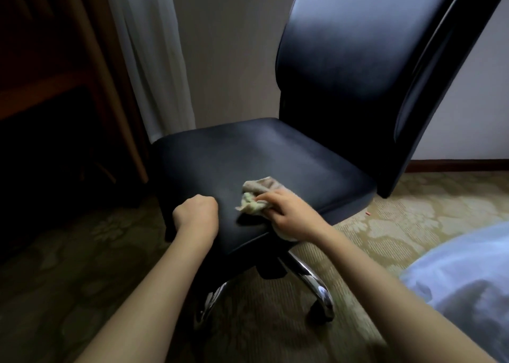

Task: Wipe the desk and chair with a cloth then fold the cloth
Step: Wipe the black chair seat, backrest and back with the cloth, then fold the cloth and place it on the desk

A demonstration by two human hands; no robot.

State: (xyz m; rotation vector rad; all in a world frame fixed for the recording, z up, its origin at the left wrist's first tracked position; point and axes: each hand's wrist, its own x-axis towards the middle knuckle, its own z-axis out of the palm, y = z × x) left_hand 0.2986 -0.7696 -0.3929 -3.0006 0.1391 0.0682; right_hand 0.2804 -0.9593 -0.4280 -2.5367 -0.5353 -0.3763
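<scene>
Now right hand [289,213] clutches cloth [257,193] on chair [248,153]; left hand [197,215] fisted alongside; curtain [154,59] behind.

Two bare forearms, one coming in from 7 o'clock, the other from 5 o'clock, bare from wrist to frame edge, left grip [197,214] and right grip [289,214] bare, outlines slightly blurred

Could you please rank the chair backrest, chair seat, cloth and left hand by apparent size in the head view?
chair backrest
chair seat
left hand and cloth: alike, the cloth partly hidden under the right hand
</scene>
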